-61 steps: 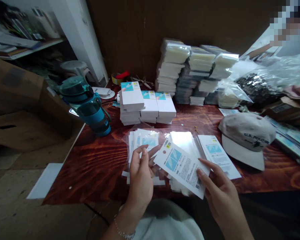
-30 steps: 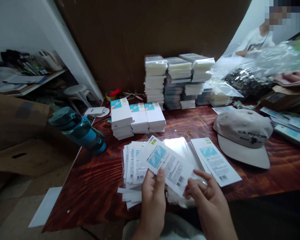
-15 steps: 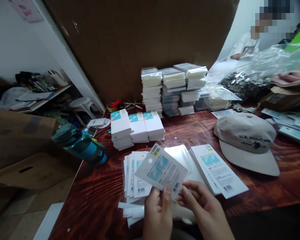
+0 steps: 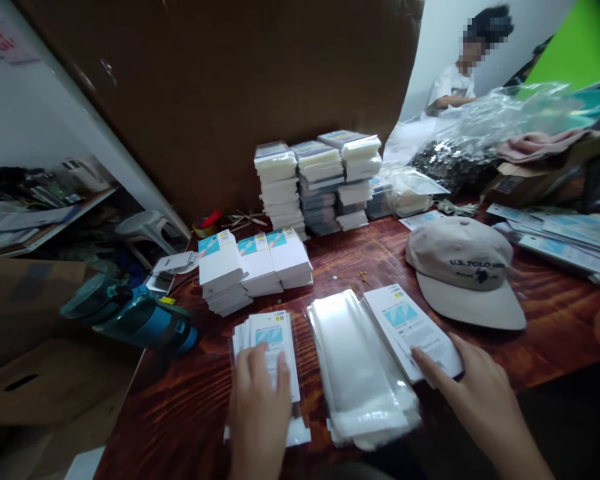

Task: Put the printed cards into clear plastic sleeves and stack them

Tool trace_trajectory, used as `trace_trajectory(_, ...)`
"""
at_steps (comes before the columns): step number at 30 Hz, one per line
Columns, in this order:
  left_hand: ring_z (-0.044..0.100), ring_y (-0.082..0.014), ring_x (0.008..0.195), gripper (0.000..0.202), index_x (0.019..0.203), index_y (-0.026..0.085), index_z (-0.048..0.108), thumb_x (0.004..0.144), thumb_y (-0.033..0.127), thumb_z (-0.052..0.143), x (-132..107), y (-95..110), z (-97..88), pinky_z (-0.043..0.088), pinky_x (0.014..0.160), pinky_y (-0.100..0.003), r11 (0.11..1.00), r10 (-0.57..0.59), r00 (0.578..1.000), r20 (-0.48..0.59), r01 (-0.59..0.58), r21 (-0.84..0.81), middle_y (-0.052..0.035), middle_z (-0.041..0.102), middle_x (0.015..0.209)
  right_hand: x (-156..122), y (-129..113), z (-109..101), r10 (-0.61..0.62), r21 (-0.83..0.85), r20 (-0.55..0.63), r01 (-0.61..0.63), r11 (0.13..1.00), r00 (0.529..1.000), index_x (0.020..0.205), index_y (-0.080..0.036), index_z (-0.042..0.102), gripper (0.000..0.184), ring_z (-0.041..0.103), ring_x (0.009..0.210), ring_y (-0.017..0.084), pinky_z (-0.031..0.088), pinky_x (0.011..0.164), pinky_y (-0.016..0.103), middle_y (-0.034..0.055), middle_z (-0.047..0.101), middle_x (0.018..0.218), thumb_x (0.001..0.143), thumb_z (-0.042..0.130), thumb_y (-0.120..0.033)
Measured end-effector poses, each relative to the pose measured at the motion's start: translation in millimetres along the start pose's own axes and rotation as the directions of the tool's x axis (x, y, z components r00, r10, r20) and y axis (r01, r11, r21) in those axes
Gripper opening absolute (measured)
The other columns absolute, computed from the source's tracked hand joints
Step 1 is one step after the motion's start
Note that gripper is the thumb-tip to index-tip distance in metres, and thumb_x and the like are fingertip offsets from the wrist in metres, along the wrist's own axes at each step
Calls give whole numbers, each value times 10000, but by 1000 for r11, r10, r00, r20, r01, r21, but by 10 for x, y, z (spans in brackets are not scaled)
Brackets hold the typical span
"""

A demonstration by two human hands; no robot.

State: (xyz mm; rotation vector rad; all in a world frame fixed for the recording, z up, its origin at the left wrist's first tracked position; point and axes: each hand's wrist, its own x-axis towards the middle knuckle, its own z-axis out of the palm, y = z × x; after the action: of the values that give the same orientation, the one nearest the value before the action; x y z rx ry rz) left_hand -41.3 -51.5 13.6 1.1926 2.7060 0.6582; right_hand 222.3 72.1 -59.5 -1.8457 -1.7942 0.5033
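Observation:
My left hand (image 4: pixel 261 393) lies over the pile of bagged printed cards (image 4: pixel 286 363), its fingers and thumb apart on the top one. At the near end of a stack of white printed cards (image 4: pixel 397 320), my right hand (image 4: pixel 473 383) has its thumb at one edge of the top card and its index finger at the other; the remaining fingers are hidden. Between the hands lies a pile of clear plastic sleeves (image 4: pixel 355 363).
Stacks of cards with blue pictures (image 4: pixel 220 263) stand at the left, before tall packed stacks (image 4: pixel 280 190). A beige cap (image 4: pixel 463 267) sits at right. A teal bottle (image 4: pixel 140 320) lies tilted by the left edge. Another person (image 4: pixel 453 87) is in the background.
The card that both hands held in the middle is out of them. My left hand has moved left onto the bagged pile, my right hand right to the card stack. The view has shifted right.

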Motion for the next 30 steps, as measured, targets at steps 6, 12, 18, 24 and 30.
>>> trace_trajectory(6,597,-279,704,282,659,255,476,805,473,579,-57,489,351,311,591,-318,988,37,968,247,1,-152,-48,607,704,-143,-291,-146,-12,84,-125,22,996,992,1212,-136,603,701,537,1110,392,422,952,515,181,626,1167,754,541,-663)
trace_trajectory(12,581,-232,594,187,699,261,498,833,379,553,5,418,342,329,583,-297,960,4,972,234,62,-272,6,582,581,-191,-410,-250,185,292,-103,-148,945,977,1214,-247,596,557,608,736,263,478,764,439,93,656,1120,762,623,-571)
trace_trajectory(18,674,-278,791,288,1102,248,591,879,403,494,-79,387,362,436,710,-348,922,37,976,216,50,-383,-53,721,800,-163,-443,-285,226,456,-36,-185,871,973,1138,-261,646,499,622,700,245,484,739,398,74,702,1047,753,637,-578)
trace_trajectory(24,621,-286,882,208,836,238,632,828,416,523,-116,331,435,433,843,-419,880,68,997,41,-41,-473,-84,660,885,-228,-389,-331,312,573,76,-297,764,947,1151,-232,643,553,661,830,279,529,701,356,82,713,1053,718,678,-575)
trace_trajectory(30,696,-207,731,264,979,245,456,905,499,458,-116,379,330,546,650,-346,614,-80,988,131,152,-774,-59,718,895,-424,-324,-534,-17,620,679,-562,547,734,1031,-186,690,417,661,739,203,497,598,242,52,739,857,746,725,-488)
